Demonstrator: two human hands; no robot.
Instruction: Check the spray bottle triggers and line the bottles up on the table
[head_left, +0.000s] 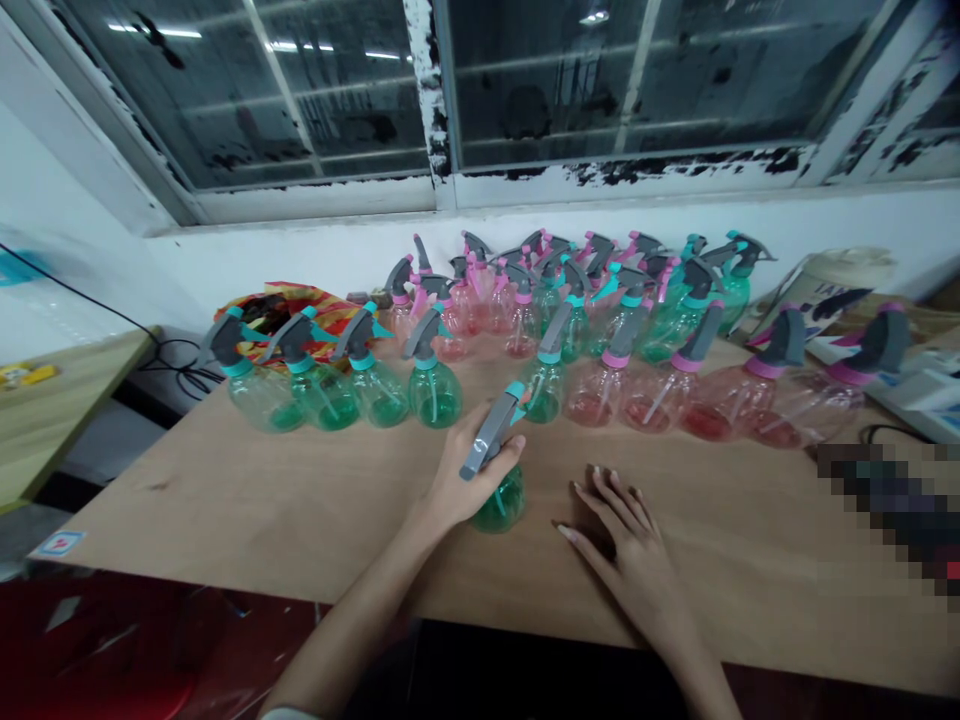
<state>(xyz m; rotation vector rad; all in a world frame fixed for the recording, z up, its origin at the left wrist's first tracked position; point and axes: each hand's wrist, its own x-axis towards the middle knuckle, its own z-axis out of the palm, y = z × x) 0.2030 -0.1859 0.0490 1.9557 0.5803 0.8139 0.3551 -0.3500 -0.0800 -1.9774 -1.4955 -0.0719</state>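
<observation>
My left hand (465, 465) is wrapped round the neck of a green spray bottle (501, 505) with a grey and teal trigger head. The bottle stands on the wooden table (300, 510) close in front of me. Flat on the tabletop to its right lies my right hand (626, 540), fingers spread and holding nothing. Just beyond the hands runs a row of spray bottles: green ones on the left, such as this green bottle (435, 395), and pink ones on the right, such as this pink bottle (592, 392).
Behind the row, many more pink and green spray bottles (521, 325) crowd against the wall. A red and yellow bag (334, 325) lies at the back left, and a pale printed container (840, 285) stands at the back right. Black cable (184, 365) hangs by the left table.
</observation>
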